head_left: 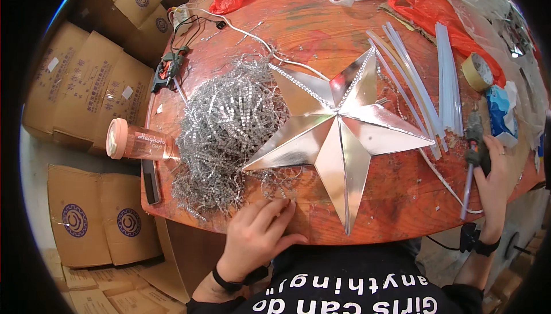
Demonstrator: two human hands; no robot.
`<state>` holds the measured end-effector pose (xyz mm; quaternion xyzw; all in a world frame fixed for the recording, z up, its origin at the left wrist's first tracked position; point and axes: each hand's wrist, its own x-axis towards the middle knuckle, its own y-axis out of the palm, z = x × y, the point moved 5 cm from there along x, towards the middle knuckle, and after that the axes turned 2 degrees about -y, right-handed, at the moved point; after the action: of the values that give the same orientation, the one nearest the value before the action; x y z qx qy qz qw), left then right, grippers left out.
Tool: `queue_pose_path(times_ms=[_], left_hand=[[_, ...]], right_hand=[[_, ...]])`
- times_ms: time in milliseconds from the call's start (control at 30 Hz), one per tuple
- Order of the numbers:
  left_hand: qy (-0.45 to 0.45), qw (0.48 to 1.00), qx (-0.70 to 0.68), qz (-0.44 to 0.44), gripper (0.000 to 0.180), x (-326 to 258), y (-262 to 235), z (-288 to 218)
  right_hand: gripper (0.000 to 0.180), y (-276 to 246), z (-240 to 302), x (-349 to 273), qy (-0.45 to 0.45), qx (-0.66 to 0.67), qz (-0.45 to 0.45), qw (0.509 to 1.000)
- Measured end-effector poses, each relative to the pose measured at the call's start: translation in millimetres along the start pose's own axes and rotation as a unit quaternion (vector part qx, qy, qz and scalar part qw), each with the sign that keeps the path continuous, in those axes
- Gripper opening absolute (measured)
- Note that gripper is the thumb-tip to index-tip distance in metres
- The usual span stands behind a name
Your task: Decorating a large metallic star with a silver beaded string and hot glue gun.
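A shiny silver five-pointed star [341,122] lies on the table, with rows of rhinestone-like beads along some ridges of its upper points. To its left is a large tangled heap of silver bead trim [229,125]. My left hand [255,231] rests at the table's near edge below the heap, fingers bent and thumb held apart, with nothing visible in it. On the right, my right hand [493,179] is closed about the dark handle of a glue gun [474,133], which has a translucent stick in it. Part of the grip is hidden.
Translucent glue sticks [449,84], a tape roll [477,72] and a blue tissue pack [502,113] lie at right. A pink-lidded cup [135,140], a phone [150,181] and another glue gun [170,67] sit at left. A white cord [261,43] runs behind the star. Cardboard boxes [86,84] stand beyond.
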<state>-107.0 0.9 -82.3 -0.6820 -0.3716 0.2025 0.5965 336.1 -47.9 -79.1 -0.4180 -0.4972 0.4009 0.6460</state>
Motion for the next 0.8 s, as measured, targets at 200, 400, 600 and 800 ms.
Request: queue_pose_path(times_ms=[200,400,600,800], left_hand=[[0.088,0.995,-0.004,-0.045,0.045,-37.1,14.4,-19.6],[0.156,0.979,-0.102,-0.085,0.022,-28.4,-21.3,-31.8],[0.144,0.952,-0.198,-0.182,0.018,55.1,-138.5,-31.6],[0.085,0.883,-0.407,-0.219,0.019,130.7,-192.4,-44.6]], right_hand=[[0.045,-17.1,4.5,-8.2,0.000,0.017,-0.063,0.998],[0.033,-62.5,34.4,-7.9,-0.076,0.123,-0.178,0.973],[0.053,-75.4,154.7,33.9,-0.213,0.568,0.047,0.794],[0.051,-56.5,267.5,78.6,-0.221,0.752,0.258,0.565]])
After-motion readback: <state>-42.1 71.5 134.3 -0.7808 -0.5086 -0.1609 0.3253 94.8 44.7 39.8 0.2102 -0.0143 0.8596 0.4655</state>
